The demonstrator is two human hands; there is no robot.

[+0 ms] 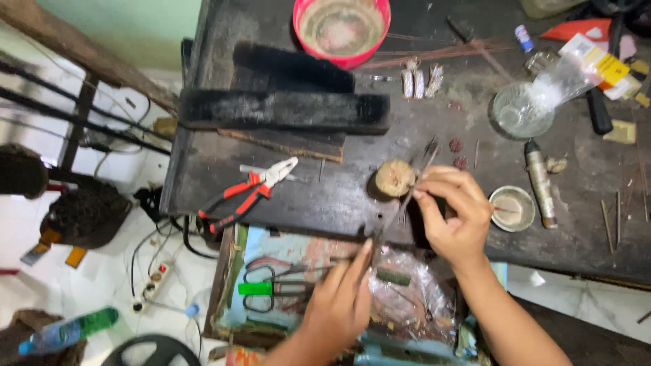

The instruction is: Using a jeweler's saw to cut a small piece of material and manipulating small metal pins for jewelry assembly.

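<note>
right hand (453, 213) is pinching a thin metal pick (415, 181), tip touching the small round brownish lump (395, 177) on the dark worktable (325, 196) | left hand (340, 305) is gripping a slim dark tool (375, 242) over the open drawer (227, 271), close for reaching

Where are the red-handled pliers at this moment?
In the head view, the red-handled pliers lie on the dark workbench, left of the small round wooden block and just below the long black brush.
</note>
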